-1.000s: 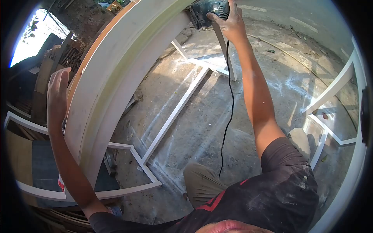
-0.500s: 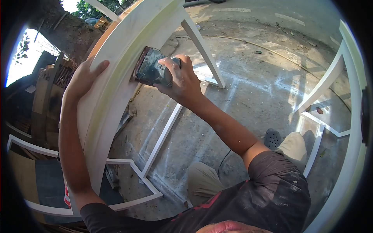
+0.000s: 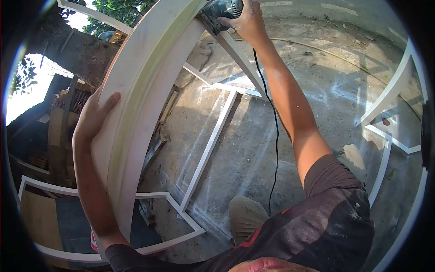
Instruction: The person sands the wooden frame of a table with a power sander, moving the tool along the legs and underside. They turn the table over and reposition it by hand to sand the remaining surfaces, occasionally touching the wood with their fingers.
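Head view, sander: (image 3: 221,14) at the upper end of the curved white panel (image 3: 152,59), beyond the left hand.
Right hand: (image 3: 248,22) fingers closed around the sander; the nearer hand.
Left hand: (image 3: 93,115) thumb on the panel's outer edge, other fingers hidden, grip unclear.
Panel's long axis: upper right to lower left.

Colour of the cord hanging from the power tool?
Black cord; shows best in the head view, against the grey floor.

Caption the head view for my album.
Right hand holding a sander at a curved panel, left hand around its edge.
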Motion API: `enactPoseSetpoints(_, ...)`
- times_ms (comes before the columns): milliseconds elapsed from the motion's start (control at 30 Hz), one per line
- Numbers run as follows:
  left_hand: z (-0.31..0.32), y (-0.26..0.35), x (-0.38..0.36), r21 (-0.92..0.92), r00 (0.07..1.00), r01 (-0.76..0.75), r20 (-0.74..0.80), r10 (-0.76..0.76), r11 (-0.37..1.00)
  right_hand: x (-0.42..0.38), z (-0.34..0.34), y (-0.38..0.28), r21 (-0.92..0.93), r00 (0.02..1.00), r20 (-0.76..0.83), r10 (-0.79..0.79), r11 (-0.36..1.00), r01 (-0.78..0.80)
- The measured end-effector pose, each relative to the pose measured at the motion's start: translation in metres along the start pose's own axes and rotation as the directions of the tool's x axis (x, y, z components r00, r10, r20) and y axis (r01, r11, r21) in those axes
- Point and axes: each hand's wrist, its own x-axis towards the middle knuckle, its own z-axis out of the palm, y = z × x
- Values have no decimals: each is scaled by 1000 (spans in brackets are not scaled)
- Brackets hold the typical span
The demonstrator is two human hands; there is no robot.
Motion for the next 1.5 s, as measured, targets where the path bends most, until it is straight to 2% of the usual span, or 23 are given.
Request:
enactPoseSetpoints(100, -1, 0, 1, 19, 1000, 0, 12, 0, 1000, 8, 0, 16, 66, 1000, -6, 1, 998, -1)
enactPoseSetpoints(133, -2, 1, 1, 27, 1000, 4, 20, -4, 1000, 1, -2, 16, 72, 993, 46, 107, 991, -110)
enactPoseSetpoints(200, -1, 1, 1, 76, 1000, -10, 0, 10, 997, -26, -3, 8, 9, 991, 96, 97, 995, -98)
enactPoseSetpoints(367, 3, 5, -1, 102, 998, -26, -46, 30, 994, -87, -11, -58, 40, 984, 177, -13, 999, 6)
enactPoseSetpoints(500, 4, 6, -1, 134, 998, 3, -68, 6, 991, -80, -13, -82, -20, 981, 184, 69, 998, -66)
enactPoseSetpoints(533, 4, 6, -2, 133, 997, 10, -76, 0, 991, -67, -5, -71, -66, 991, 123, 50, 997, -42)
enactPoseSetpoints(567, 5, 6, -2, 145, 997, 10, -79, 2, 989, -53, -7, -58, -104, 990, 141, 4, 994, 11)
enactPoseSetpoints(633, 5, 8, -1, 180, 997, 6, -81, 8, 984, -26, -10, -43, 63, 994, 67, -83, 995, 79)
enactPoseSetpoints(700, 6, 14, -4, 171, 995, 32, -95, -16, 985, -19, -9, -29, 50, 998, 38, 46, 998, -47)
enactPoseSetpoints(733, 7, 15, -5, 163, 995, 47, -93, -32, 986, -16, -6, -13, 52, 1000, 20, -11, 999, 10)
enactPoseSetpoints(833, 8, 8, -1, 210, 987, 114, -131, -87, 971, -23, -1, 28, -5, 995, -3, 97, 995, -97)
enactPoseSetpoints(933, 18, 13, -8, 452, 956, 66, -283, 73, 889, -63, -14, 55, -49, 940, 215, 264, 964, -260)
enactPoseSetpoints(1033, 25, 5, -34, 720, 847, 117, -432, 310, 684, -135, -14, 83, -131, 911, 84, 403, 911, -391)
enactPoseSetpoints(1067, 29, -2, -50, 792, 790, 161, -461, 405, 589, -156, -18, 90, -160, 861, 90, 501, 861, -484)
enactPoseSetpoints(1133, 52, -4, -106, 758, 755, 277, -552, 355, 590, -190, -23, 113, -167, 798, 75, 598, 796, -581)
enactPoseSetpoints(1167, 62, -17, -132, 788, 756, 338, -554, 350, 515, -202, -26, 123, -168, 761, 67, 645, 759, -629)
enactPoseSetpoints(1200, 74, -33, -153, 806, 750, 396, -561, 352, 441, -202, -29, 130, -89, 648, 105, 754, 656, -749)
enactPoseSetpoints(1233, 86, -45, -163, 817, 744, 444, -565, 357, 367, -200, -28, 136, -99, 654, 102, 750, 662, -743)
enactPoseSetpoints(1300, 89, -81, -162, 844, 672, 396, -535, 512, 363, -188, -24, 139, -122, 669, 107, 735, 678, -725)
enactPoseSetpoints(1333, 87, -95, -164, 855, 632, 380, -519, 576, 353, -181, -20, 136, -84, 697, 86, 712, 703, -707)
enactPoseSetpoints(1367, 84, -99, -167, 861, 630, 368, -508, 587, 351, -164, -24, 114, -7, 726, 138, 673, 734, -679)
enactPoseSetpoints(1433, 83, -102, -160, 865, 604, 344, -502, 619, 365, -145, -14, 107, -32, 834, 116, 539, 841, -540)
enactPoseSetpoints(1500, 80, -111, -157, 864, 582, 344, -503, 638, 368, -108, -17, 60, 185, 852, 168, 495, 834, -521)
